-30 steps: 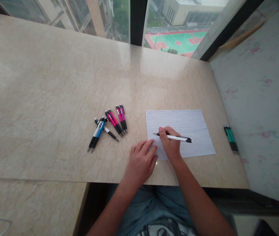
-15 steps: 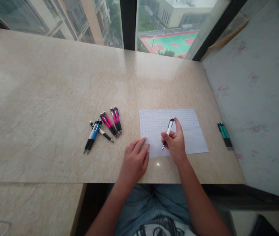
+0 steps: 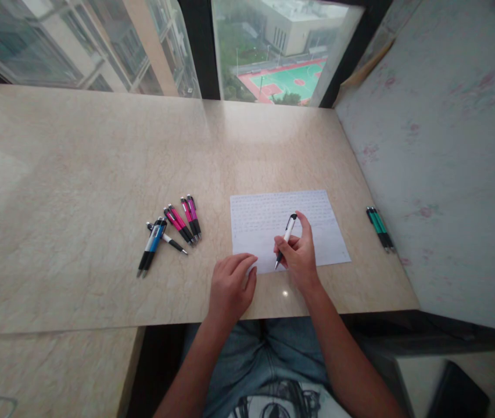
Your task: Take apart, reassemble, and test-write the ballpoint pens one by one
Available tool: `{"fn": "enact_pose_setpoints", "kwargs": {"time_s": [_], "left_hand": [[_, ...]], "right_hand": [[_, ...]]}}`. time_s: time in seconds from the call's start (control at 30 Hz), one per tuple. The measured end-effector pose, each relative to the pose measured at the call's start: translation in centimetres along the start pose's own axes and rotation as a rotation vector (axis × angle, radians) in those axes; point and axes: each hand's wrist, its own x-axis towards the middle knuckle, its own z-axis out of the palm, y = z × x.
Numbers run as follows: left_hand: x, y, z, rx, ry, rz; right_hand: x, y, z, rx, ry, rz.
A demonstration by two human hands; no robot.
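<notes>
My right hand (image 3: 298, 253) grips a white and black click pen (image 3: 288, 230) over the paper. One raised finger reaches the pen's top end, while the others hold its lower barrel; the tip points down and left. Beneath it lies a white sheet of paper (image 3: 256, 238), its upper half filled with rows of handwriting. At the sheet's lower left corner is my left hand (image 3: 232, 284), palm down, fingers bent and thumb apart, holding nothing that I can see.
Left of the paper lie pink and purple pens (image 3: 184, 222), a blue pen (image 3: 155, 242) beside a white one, and another white and black pen (image 3: 173, 242) partly under them. Two green pens (image 3: 380, 229) rest by the papered wall (image 3: 439, 174). A window stands behind the marble-patterned desktop (image 3: 77, 174).
The camera view has shifted, so the desk items appear further left. My left hand's fingers have bent and drawn closer together at the paper's corner. My right hand keeps its hold on the pen.
</notes>
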Motion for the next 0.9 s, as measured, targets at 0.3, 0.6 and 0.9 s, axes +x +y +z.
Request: {"fn": "enact_pose_setpoints", "kwargs": {"time_s": [0.3, 0.6, 0.9], "left_hand": [[0.3, 0.2, 0.3, 0.099, -0.14, 0.067], [0.5, 0.3, 0.6, 0.153, -0.144, 0.07], [0.5, -0.5, 0.9, 0.179, -0.094, 0.108]], "right_hand": [[-0.1, 0.7, -0.2, 0.013, -0.005, 0.004], [0.1, 1.2, -0.9, -0.047, 0.007, -0.049], [0.6, -0.2, -8.3, -0.478, 0.228, -0.228]]}}
